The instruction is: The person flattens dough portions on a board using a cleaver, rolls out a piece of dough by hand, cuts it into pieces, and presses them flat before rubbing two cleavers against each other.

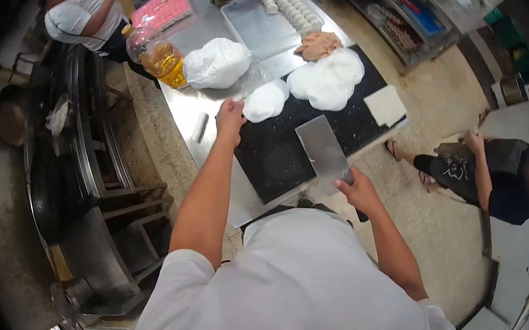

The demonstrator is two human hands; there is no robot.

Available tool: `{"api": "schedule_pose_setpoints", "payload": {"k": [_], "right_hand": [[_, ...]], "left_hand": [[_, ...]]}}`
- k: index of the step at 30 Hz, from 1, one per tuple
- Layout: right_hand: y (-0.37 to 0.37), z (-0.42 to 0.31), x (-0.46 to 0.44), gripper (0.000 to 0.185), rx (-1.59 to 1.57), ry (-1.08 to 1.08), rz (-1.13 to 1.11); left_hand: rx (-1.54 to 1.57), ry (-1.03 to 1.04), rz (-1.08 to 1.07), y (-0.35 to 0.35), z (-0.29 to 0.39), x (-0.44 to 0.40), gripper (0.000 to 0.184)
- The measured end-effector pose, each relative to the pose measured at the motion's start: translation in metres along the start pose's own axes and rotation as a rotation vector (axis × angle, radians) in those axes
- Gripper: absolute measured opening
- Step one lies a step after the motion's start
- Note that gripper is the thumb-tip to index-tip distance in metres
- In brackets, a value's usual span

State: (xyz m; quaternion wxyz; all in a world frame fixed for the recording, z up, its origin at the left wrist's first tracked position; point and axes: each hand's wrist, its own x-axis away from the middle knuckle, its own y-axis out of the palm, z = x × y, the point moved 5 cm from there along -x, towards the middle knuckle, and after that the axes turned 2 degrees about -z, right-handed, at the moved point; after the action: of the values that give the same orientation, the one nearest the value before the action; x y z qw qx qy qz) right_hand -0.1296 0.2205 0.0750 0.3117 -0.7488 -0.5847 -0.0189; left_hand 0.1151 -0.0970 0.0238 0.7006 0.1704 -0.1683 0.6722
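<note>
My right hand (359, 190) grips a broad-bladed cleaver (324, 151), its flat blade over the front of the black board (277, 157). At the board's left edge, my left hand (231, 123) has its fingers curled together beside a smooth white dough piece (266, 101). Whatever those fingers hold, if anything, is too small to make out. A larger, lobed mass of white dough (328, 81) lies just to the right. Left of my left hand rests a short pale cylinder (199, 127) on the metal tabletop.
Behind the dough are a white plastic bag (219, 62), an oil bottle (165, 64), a brown crumpled item (319, 46) and a tray (255, 29) with rows of small white pieces. A white square item (385, 107) lies at right. A person (480, 166) stands right, another (81, 19) far left.
</note>
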Motion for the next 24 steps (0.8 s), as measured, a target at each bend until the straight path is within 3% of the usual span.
{"api": "schedule_pose_setpoints", "payload": {"k": [1, 3, 5, 7, 8, 10, 13, 17, 21, 23, 24], "right_hand": [[-0.007, 0.002, -0.003, 0.036, 0.010, -0.021, -0.005], [-0.017, 0.013, -0.007, 0.034, 0.028, 0.057, -0.016], [-0.023, -0.009, -0.015, 0.031, -0.038, -0.050, 0.017], [-0.021, -0.024, -0.027, 0.032, -0.069, -0.018, -0.043], [-0.020, -0.046, -0.030, 0.032, -0.183, -0.137, -0.035], [-0.021, -0.074, -0.041, 0.032, -0.119, -0.184, -0.089], [-0.019, -0.116, -0.048, 0.033, -0.042, -0.275, -0.180], [0.004, -0.134, -0.051, 0.033, -0.056, -0.470, -0.244], [0.032, -0.144, -0.038, 0.033, -0.026, -0.449, -0.304], [0.051, -0.145, -0.031, 0.035, -0.006, -0.251, -0.402], [0.059, -0.146, -0.028, 0.035, 0.009, -0.313, -0.364]], "left_hand": [[0.016, 0.015, 0.011, 0.003, -0.003, 0.008, 0.042], [-0.341, 0.319, 0.022, 0.010, -0.004, 0.037, 0.048], [-0.172, 0.064, -0.193, 0.038, -0.010, 0.089, 0.049], [0.101, 0.036, -0.457, 0.069, -0.011, 0.137, 0.043], [0.035, 0.066, -0.527, 0.077, -0.011, 0.148, 0.042], [0.027, 0.105, -0.625, 0.086, -0.004, 0.169, 0.039], [-0.013, 0.088, -0.593, 0.064, 0.018, 0.171, 0.036], [-0.028, 0.227, -0.424, 0.015, 0.041, 0.166, 0.026], [-0.052, 0.247, -0.330, -0.038, 0.049, 0.168, 0.022], [-0.016, 0.229, -0.280, -0.061, 0.041, 0.163, 0.019], [-0.018, 0.238, -0.290, -0.068, 0.038, 0.162, 0.019]]}}
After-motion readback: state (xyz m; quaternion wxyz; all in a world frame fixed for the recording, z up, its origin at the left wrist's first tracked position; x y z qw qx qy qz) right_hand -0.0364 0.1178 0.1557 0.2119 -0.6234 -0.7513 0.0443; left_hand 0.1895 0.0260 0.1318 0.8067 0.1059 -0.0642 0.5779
